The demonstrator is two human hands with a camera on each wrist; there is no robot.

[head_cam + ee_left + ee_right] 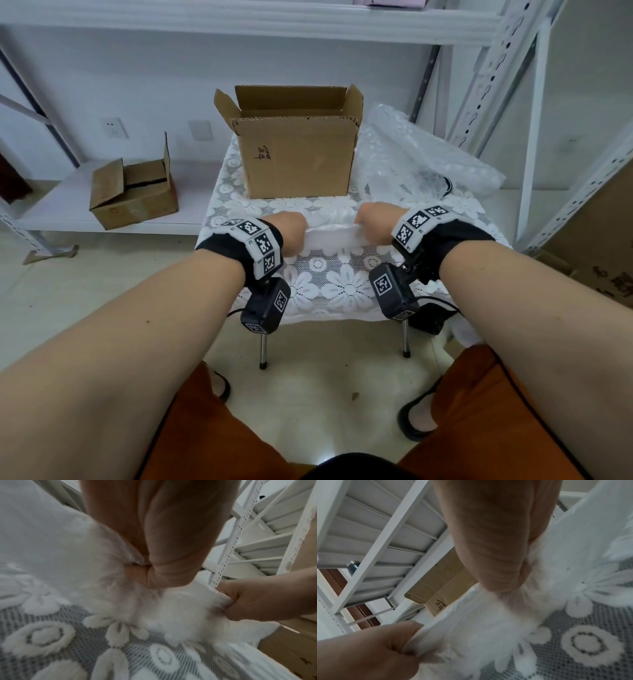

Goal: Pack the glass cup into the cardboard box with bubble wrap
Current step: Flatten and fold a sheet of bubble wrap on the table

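Note:
An open cardboard box (297, 156) stands at the back of the small table, flaps up. In front of it a whitish strip of bubble wrap (330, 230) is stretched between my hands. My left hand (291, 230) grips its left end in a fist; my right hand (376, 222) grips its right end the same way. The left wrist view shows the bubble wrap (180, 609) bunched between my left hand (145, 573) and my right hand (243, 601). In the right wrist view the wrap (481, 626) runs from my right hand (505, 580) to my left hand (385, 649). I see no glass cup.
More loose bubble wrap (421, 150) lies at the table's (342, 291) back right, over a dark cable. A smaller cardboard box (133, 193) sits on the low shelf to the left. White metal racking (507, 78) stands behind and to the right.

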